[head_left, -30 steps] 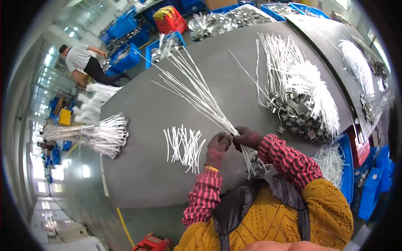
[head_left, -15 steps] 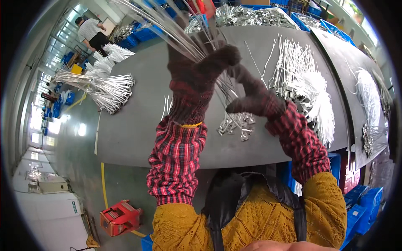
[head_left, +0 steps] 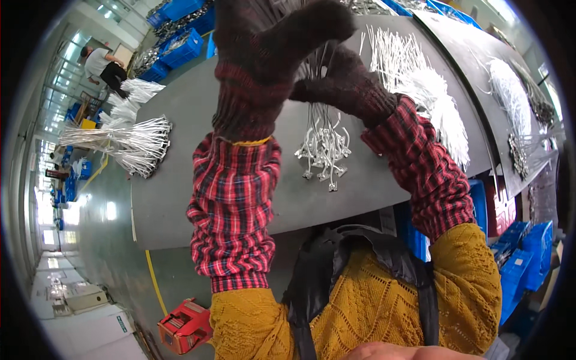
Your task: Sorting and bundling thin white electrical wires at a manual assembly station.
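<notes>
The bundle of white cables (head_left: 324,141) with metal end fittings hangs in the air above the near edge of the grey table (head_left: 198,114), lifted up close to the camera. The left hand (head_left: 270,54), in a dark knitted glove, is clenched around the upper part of the bundle, and the right hand (head_left: 345,84), gloved the same way, grips the cables just beside it; both grasp the same bundle. The metal fittings dangle in a cluster below the hands, clear of the table top. The raised forearms in red plaid sleeves (head_left: 234,204) cover much of the table's middle and hide the top of the bundle. Toward the table's left edge lies a fanned heap of white cables (head_left: 129,144). Along the right edge rests a larger pile of white cables (head_left: 432,102). Blue crates (head_left: 180,45) stand beyond the far left corner, where another person (head_left: 105,63) bends over. A red tool (head_left: 183,324) sits on the floor below the near edge.
</notes>
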{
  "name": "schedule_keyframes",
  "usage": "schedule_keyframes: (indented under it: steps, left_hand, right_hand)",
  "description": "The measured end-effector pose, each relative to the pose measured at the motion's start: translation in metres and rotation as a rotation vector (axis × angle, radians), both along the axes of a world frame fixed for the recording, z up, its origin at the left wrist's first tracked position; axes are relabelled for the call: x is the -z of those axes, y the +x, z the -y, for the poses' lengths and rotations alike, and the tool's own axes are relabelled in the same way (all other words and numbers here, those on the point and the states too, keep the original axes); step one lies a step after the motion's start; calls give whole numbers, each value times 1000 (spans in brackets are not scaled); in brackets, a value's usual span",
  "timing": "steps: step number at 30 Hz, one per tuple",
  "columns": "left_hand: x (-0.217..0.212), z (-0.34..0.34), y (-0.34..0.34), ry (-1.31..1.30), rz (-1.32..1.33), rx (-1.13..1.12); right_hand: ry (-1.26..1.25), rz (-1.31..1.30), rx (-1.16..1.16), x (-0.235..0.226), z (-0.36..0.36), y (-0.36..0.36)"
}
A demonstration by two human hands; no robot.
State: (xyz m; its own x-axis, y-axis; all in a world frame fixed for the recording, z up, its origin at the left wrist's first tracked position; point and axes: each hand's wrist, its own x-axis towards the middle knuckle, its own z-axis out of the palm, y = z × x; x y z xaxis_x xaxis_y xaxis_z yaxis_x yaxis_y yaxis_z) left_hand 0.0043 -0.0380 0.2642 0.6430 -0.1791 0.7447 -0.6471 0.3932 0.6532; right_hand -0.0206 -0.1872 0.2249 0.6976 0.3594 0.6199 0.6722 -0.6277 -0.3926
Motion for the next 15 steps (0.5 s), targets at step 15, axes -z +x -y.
schedule_keyframes:
  steps: [15]
  left_hand:
    - [43,11,1,202,-192,-201]
  right_hand:
    - [360,-604,403,111,89,-52]
